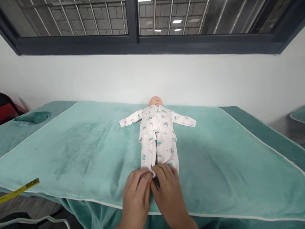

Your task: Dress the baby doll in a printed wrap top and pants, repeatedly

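Near the front edge of a green bed cover (95, 152), a person's left hand (137, 189) and right hand (167, 187) meet, fingertips pinched together on a cuff of white printed trousers (168, 148). Beyond lie a matching jacket (150, 119), sleeves outspread, and a doll's head (155, 101) near the white wall (152, 76), beneath a barred window (133, 39).

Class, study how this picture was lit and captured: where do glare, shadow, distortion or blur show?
Head view: lamp-like reflections glare in the window; soft shadow dims the wall at far right; the window's splayed ends suggest wide-angle distortion; fine detail on the printed jacket looks soft; neither left hand nor right hand shows marked motion blur.
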`<state>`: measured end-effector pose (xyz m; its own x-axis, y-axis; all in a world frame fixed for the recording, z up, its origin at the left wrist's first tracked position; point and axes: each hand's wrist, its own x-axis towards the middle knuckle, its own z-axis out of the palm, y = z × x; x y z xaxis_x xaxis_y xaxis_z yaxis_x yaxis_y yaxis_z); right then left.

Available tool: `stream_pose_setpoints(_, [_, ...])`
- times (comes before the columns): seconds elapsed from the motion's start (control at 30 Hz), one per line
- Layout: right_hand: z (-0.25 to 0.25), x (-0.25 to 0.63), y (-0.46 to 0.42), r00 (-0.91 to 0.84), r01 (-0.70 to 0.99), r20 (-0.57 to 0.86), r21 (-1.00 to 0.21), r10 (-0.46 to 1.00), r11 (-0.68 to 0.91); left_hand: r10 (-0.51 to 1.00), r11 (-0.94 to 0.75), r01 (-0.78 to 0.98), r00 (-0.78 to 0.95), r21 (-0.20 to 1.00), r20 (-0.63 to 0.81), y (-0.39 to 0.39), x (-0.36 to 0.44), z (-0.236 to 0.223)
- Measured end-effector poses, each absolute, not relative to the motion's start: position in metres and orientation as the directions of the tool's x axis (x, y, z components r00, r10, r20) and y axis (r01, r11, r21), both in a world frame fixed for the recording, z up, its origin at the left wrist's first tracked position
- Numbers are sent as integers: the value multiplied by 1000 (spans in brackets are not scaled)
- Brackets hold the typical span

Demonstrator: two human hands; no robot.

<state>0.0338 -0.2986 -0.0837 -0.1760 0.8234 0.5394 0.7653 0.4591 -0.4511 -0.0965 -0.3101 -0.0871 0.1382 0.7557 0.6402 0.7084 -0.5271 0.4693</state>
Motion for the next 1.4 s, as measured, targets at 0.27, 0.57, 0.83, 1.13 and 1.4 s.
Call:
stream_pose_setpoints(0.27, [-81,63,-294,-207,736,546,-460,812,497,867,-379,738,73,558,493,-307,-90,-108])
stream_pose_setpoints(0.57, [-84,56,-300,-244,775,510,-409,825,482,780,-381,805,15,455,626,-293,-88,-99])
stream_pose_setpoints(0.83, [-67,92,-297,-391,729,460,-374,797,573,813,-422,753,69,505,578,-314,-98,-92])
stream_pose_setpoints(1.13, [-87,124,-292,-321,691,317,-566,892,450,793,-436,743,50,508,608,-273,-102,-78])
stream_pose_setpoints(1.4, [-16,143,-237,-484,664,119,-595,867,452,793,-443,841,204,312,575,-186,-77,-49])
